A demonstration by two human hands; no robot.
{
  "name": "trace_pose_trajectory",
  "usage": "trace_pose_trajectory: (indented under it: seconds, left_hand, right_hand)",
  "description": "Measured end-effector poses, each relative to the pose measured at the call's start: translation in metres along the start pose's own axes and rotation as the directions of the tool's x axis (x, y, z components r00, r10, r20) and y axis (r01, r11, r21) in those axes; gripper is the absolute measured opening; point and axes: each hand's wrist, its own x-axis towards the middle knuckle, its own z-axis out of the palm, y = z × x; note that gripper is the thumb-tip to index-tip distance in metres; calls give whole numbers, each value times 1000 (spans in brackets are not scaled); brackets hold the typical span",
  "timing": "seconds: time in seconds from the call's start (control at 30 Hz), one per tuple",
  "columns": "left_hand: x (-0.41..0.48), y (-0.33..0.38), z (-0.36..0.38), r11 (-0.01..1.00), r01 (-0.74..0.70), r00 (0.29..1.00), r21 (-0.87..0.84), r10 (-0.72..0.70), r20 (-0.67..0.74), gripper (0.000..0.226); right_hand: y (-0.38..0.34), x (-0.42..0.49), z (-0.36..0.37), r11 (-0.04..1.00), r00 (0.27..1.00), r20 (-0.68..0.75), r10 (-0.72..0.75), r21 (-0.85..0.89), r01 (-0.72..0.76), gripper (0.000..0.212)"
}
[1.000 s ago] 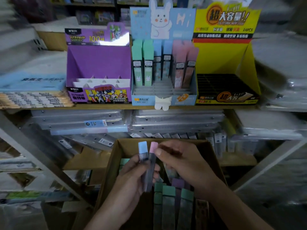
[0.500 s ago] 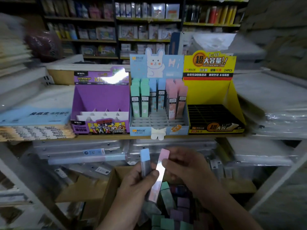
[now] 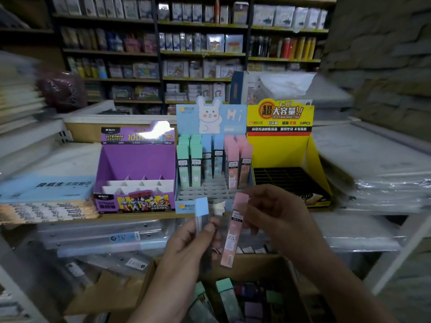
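Note:
My left hand (image 3: 186,248) grips a slim lead-refill case with a blue cap (image 3: 202,213), held upright. My right hand (image 3: 279,220) pinches a pink-capped case (image 3: 233,231) near its top, tilted slightly and apart from the blue one. Both cases hang just in front of the blue rabbit display box (image 3: 211,173) on the shelf, which holds green, blue and pink cases in its back rows; its front slots stand empty. Below my hands a cardboard box (image 3: 263,266) holds several more cases in green and purple.
A purple display box (image 3: 136,169) stands left of the rabbit box, a yellow one (image 3: 286,159) with an empty black grid to the right. Plastic-wrapped stacks (image 3: 373,173) flank the shelf. Wrapped folders lie on the lower shelf. Stocked store shelves (image 3: 198,54) fill the background.
Both hands rose from the cardboard box toward the rabbit display. My right hand drew the pink case away from the blue one, so the two cases no longer sit together in my left hand.

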Motion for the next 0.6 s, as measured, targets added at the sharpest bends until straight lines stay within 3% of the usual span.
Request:
trace_pose_trajectory:
  seconds: [0.17, 0.37, 0.6]
  left_hand:
    - [8, 14, -4, 1000, -15, 1000, 20, 16, -17, 26]
    - [18, 24, -3, 972, -180, 983, 151, 174, 51, 20]
    - [25, 30, 0, 978, -164, 986, 127, 166, 0, 25]
  right_hand:
    - [-22, 18, -22, 998, 996, -60, -60, -35, 58, 20]
    - [-46, 42, -40, 991, 983, -145, -114, -80, 103, 18]
    - [-49, 67, -46, 952, 970, -147, -193, -269, 149, 13]
